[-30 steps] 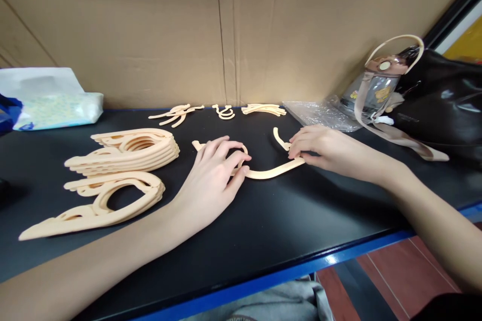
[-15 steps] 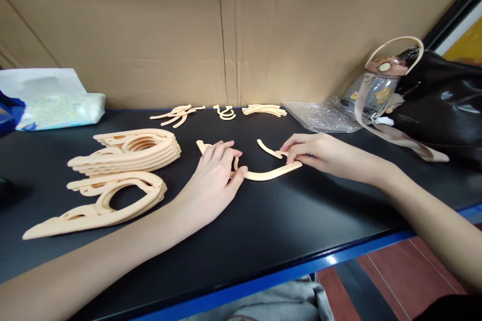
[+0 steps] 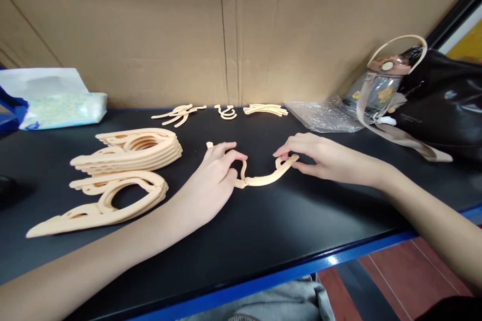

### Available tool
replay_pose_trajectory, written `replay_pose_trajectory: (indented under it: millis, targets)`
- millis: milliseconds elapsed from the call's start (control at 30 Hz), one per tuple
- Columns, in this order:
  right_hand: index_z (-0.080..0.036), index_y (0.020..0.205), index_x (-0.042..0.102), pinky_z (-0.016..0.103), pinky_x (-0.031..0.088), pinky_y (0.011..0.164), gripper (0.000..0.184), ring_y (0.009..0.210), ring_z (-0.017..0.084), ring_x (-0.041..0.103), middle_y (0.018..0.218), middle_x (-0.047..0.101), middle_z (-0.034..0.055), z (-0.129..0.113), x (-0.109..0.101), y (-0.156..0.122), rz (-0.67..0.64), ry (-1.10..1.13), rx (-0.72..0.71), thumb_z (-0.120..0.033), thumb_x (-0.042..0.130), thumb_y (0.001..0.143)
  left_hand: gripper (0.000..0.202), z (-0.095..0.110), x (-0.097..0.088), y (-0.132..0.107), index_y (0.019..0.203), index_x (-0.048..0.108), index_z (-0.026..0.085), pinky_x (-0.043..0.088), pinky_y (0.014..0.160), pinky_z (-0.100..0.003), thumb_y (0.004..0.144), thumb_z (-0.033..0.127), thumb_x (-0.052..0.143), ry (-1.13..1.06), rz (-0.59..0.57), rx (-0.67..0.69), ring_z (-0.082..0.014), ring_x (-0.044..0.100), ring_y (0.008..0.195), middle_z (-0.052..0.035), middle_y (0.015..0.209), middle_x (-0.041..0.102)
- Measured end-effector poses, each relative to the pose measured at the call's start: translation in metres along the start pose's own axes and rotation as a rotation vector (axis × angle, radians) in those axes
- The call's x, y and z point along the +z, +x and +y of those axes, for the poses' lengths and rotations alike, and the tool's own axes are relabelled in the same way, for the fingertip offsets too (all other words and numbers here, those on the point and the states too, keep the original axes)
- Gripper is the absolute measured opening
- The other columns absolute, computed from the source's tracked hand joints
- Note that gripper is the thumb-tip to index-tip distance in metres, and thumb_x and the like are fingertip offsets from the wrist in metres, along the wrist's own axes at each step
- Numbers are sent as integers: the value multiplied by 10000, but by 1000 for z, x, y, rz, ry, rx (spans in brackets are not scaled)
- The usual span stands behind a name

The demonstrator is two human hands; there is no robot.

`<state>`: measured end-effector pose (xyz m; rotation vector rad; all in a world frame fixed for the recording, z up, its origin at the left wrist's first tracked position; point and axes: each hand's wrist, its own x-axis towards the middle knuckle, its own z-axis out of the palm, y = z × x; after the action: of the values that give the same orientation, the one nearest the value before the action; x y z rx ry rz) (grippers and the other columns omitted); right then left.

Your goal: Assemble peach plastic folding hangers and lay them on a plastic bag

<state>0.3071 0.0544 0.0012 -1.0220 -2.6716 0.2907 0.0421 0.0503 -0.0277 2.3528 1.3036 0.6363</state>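
Note:
A beige plastic folding hanger (image 3: pixel 263 179) lies on the black tabletop between my hands. My left hand (image 3: pixel 222 170) grips its left part, with fingers bent over it and hiding much of that side. One end sticks out above the knuckles, and a thin curved piece rises by the fingertips. At the other end, my right hand (image 3: pixel 309 154) pinches the tip of the right arm between thumb and fingers. A small loop of the part shows there. To the left of my left hand lie two stacks of similar folded hangers, a rear stack (image 3: pixel 165 153) and a front stack (image 3: pixel 150 200).
Along the back lie loose curved strips (image 3: pixel 181 113), hook pieces (image 3: pixel 227 112) and a pile of straighter strips (image 3: pixel 265 109). A clear plastic bag (image 3: pixel 320 115), a strapped water bottle (image 3: pixel 384 83) and a black bag (image 3: pixel 444 105) are at right. A tissue pack (image 3: pixel 64 110) lies at left.
The hanger's right arm has swung upward at its outer end. The thin curved strip at my right fingertips no longer stands apart from it. My left hand has shifted slightly.

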Motion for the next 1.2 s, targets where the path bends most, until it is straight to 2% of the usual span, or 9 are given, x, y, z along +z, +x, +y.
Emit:
replay_pose_trajectory:
  millis: [167, 267, 400, 533, 700, 867, 1033, 1100, 1200]
  targets:
    - [-211, 1152, 598, 330, 439, 870, 255, 967, 184, 565, 1035, 632, 62, 1, 5, 4, 50, -44, -30, -227, 424, 966, 474, -2, -7, 4, 1069, 641, 219, 373, 1076, -471, 754, 28, 343, -123, -37, 15, -221, 443, 1285, -65, 1344, 494]
    - [-210, 1173, 594, 328, 453, 823, 262, 949, 199, 578, 1033, 624, 68, 0, 10, 6, 137, -124, 53, -240, 504, 929, 485, -2, -8, 5, 1116, 622, 220, 409, 1057, -436, 741, 23, 385, -212, -58, 15, -205, 485, 1255, -64, 1360, 477]
    - [-219, 1139, 606, 323, 439, 752, 264, 800, 183, 589, 852, 662, 12, -6, 18, 9, 199, -189, 166, -221, 592, 876, 479, 2, -4, 3, 1125, 607, 199, 442, 1045, -402, 719, 13, 435, -352, -63, 35, -194, 531, 1208, -71, 1340, 479]
    - [-238, 1165, 587, 299, 433, 775, 261, 813, 156, 601, 880, 692, -13, -14, 22, 11, 203, -79, 84, -210, 554, 908, 444, 7, 1, 1, 1108, 611, 209, 473, 1023, -402, 745, 3, 460, -401, -53, 90, -190, 560, 1162, -49, 1258, 529]
    - [-224, 1167, 581, 311, 431, 814, 256, 835, 156, 620, 886, 699, -7, -22, 19, 11, 205, -63, 24, -329, 519, 942, 406, 9, 2, 0, 1113, 596, 208, 508, 982, -363, 777, 7, 488, -407, -39, 118, -175, 577, 1127, -43, 1235, 537]
    - [-175, 1211, 551, 377, 432, 849, 609, 895, 225, 607, 984, 678, 44, -29, 21, 10, 188, -196, 14, -572, 669, 764, 454, 8, -6, 2, 1201, 551, 219, 463, 1030, -351, 789, 27, 570, -179, -53, 168, -184, 506, 1229, -45, 1350, 472]
    - [-201, 1272, 488, 382, 446, 867, 560, 984, 227, 572, 1129, 636, 47, -29, 24, 9, 130, -116, 45, -443, 677, 803, 680, 1, -17, 7, 1383, 386, 241, 334, 1127, -405, 788, 248, 716, 127, -94, 174, -214, 357, 1357, -47, 1466, 397]
    - [-222, 1291, 464, 378, 454, 882, 588, 1029, 222, 562, 1185, 608, 42, -26, 25, 9, 113, -11, 78, -412, 697, 785, 707, 1, -20, 7, 1404, 349, 222, 367, 1094, -400, 803, 332, 705, 189, -129, 178, -222, 391, 1334, -59, 1458, 416]
    - [-240, 1301, 446, 378, 443, 928, 618, 1087, 215, 545, 1216, 589, 30, -22, 24, 9, 110, 100, 67, -360, 721, 762, 605, 4, -22, 6, 1353, 403, 202, 442, 989, -369, 835, 364, 670, 277, -140, 247, -222, 506, 1215, -51, 1365, 514]
